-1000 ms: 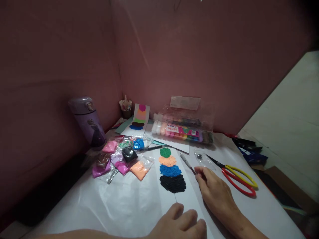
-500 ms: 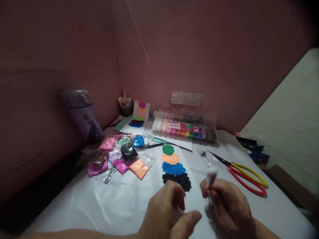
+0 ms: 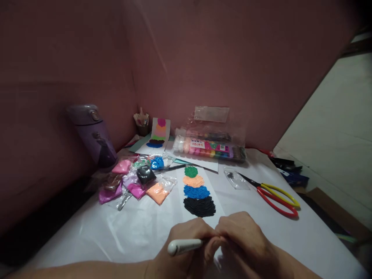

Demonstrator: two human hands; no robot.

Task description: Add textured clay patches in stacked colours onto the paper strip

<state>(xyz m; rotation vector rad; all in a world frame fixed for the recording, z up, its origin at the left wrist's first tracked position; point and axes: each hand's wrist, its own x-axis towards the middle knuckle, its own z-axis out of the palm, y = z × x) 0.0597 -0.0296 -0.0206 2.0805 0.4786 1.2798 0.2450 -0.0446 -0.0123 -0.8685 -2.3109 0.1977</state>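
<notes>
My left hand (image 3: 188,229) is closed around a white pen (image 3: 185,246). The pen lies level, its rounded end pointing left, with dark lettering on its side. My right hand (image 3: 245,236) meets the left at the fingertips, its fingers pinched together where the pen's other end is hidden. What the right fingers grip there cannot be made out. Just beyond both hands lies a white paper strip (image 3: 180,207) bearing stacked textured patches: green (image 3: 191,171), peach (image 3: 193,181), blue (image 3: 197,192) and black (image 3: 199,206).
Bagged coloured clay (image 3: 157,192) is heaped at left, near a purple bottle (image 3: 97,137). Red-and-yellow scissors (image 3: 276,197) and a small clear packet (image 3: 236,179) lie at right. Behind are a clay pack (image 3: 210,149), a second patched sheet (image 3: 158,133) and a cup (image 3: 141,128).
My right hand has moved left to meet my left hand, whose fingers have closed. The white-ended pen, upright in my right hand before, now lies level across my left. The view has shifted slightly.
</notes>
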